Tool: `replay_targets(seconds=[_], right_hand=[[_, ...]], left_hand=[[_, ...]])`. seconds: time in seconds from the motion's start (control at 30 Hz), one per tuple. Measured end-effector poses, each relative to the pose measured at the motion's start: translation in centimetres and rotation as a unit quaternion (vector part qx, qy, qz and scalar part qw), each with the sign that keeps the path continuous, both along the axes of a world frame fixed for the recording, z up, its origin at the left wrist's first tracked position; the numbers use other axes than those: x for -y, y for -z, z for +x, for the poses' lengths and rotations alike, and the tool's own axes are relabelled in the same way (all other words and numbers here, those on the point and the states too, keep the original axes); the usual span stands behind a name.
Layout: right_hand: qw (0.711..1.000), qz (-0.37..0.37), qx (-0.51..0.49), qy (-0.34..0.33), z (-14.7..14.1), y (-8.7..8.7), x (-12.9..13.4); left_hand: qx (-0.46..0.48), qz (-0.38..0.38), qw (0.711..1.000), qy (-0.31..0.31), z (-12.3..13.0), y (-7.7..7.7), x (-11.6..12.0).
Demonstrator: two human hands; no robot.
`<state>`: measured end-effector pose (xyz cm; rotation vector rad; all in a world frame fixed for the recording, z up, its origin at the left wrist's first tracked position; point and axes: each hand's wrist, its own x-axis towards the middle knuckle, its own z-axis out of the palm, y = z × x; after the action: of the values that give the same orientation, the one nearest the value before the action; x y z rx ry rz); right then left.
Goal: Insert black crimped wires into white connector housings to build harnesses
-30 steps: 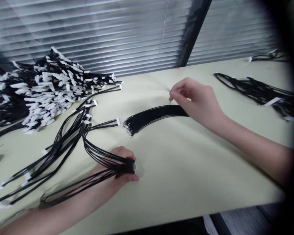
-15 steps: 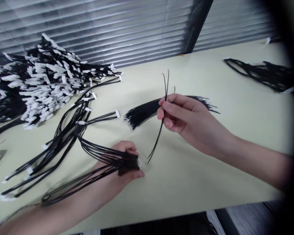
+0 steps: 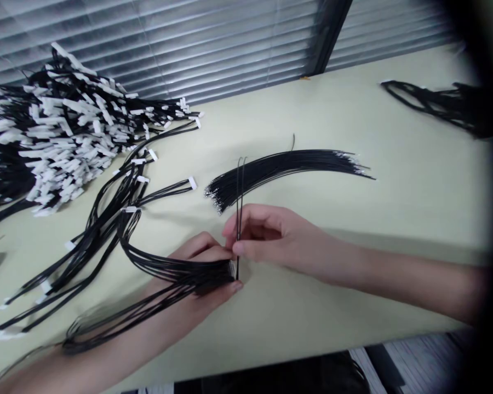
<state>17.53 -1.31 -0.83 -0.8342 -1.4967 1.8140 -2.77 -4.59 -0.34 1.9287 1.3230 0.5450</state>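
Setting: pale tabletop [image 3: 320,112] against a window with slatted blinds [image 3: 213,49], crossed by a dark frame post [image 3: 331,38].

Changes since half a second ago: right hand [image 3: 283,243], then raised over the wire bundle [image 3: 287,161] and apart from the other hand, now lowered to meet it; loose wires [image 3: 239,208], two, then slanting, now near upright, lower ends beside the connector [image 3: 231,269]. Whether any end has entered it cannot be told. Wire bundle unchanged in place, one stray wire end sticking up from it.

Housings: connector, pale-faced, many black wires of the harness [image 3: 176,268] running into its back. Finished ends, white, on the cable group [image 3: 107,219] at left and throughout the large heap [image 3: 78,126] behind.

Hands: left hand [image 3: 201,247] grasping the connector end between fingers above and thumb below, harness trailing along the forearm; right hand pinching the loose wires between thumb and fingertips, forearm reaching in from the right.

Far right: looped black cables [image 3: 435,109].
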Motion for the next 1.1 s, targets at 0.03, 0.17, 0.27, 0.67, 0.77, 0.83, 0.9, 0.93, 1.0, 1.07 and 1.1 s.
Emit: replay_targets(seconds=[0.03,0.17,0.27,0.67,0.77,0.83,0.9,0.93,1.0,1.07,1.1], right_hand=[[0.999,0.02,0.029,-0.01,-0.1,0.0,0.1],[0.977,0.124,0.174,0.018,-0.1,0.0,1.0],[0.965,0.16,0.203,0.046,0.0,0.0,1.5],[0.956,0.178,0.19,0.133,0.0,0.3,0.9],[0.956,0.182,0.189,0.13,0.0,0.3,1.0],[0.958,0.179,0.185,0.123,0.0,0.2,1.0],[0.962,0.172,0.181,0.112,0.0,0.3,1.0],[0.963,0.17,0.18,0.107,0.0,0.3,1.0],[0.964,0.172,0.181,0.093,-0.1,0.4,1.0],[0.963,0.18,0.185,0.079,-0.1,0.5,1.0],[0.963,0.183,0.184,0.075,-0.1,0.6,1.0]], left_hand=[[0.001,0.001,1.0,-0.003,0.0,0.1,0.0],[0.007,0.018,0.999,-0.036,-0.2,1.0,0.2],[0.013,0.032,0.998,-0.059,-0.6,1.9,0.3],[0.005,0.046,0.997,-0.064,-0.7,1.7,0.2],[0.002,0.048,0.997,-0.06,-0.6,1.6,0.1],[0.002,0.043,0.997,-0.059,-0.6,1.6,0.1],[0.002,0.038,0.998,-0.059,-0.6,1.7,0.1],[0.002,0.035,0.997,-0.062,-0.6,1.7,0.1],[0.003,0.029,0.997,-0.067,-0.6,1.8,0.2],[0.004,0.019,0.998,-0.068,-0.6,1.9,0.2],[0.004,0.014,0.998,-0.067,-0.6,1.9,0.2]])
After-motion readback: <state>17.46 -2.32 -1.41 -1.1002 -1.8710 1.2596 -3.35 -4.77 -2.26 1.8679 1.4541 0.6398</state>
